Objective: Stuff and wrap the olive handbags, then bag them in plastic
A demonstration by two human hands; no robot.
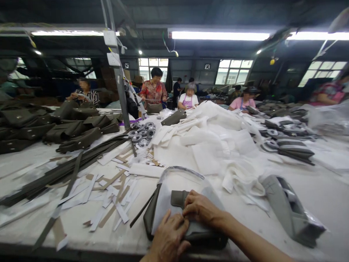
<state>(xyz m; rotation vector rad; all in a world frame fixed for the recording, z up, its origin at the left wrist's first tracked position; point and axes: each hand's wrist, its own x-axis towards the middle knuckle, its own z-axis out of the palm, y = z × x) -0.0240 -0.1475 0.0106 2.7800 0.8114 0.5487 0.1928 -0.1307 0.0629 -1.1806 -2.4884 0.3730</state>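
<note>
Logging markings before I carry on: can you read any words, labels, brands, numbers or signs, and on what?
No readable text anywhere.
Grey tape dispenser: a faint scrawled mark on its side, too blurred to read.
Dark bag in hand: no lettering I can make out.
White boxes on the pole: any print is too small to read.

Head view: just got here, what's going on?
A person has both hands on a dark bag at the near table edge. The right hand is bent over beside the dark tab on its front; the left hand is just below. What the fingertips grip is hidden. Loose strips lie to the left, a pile of white sheets behind.
</note>
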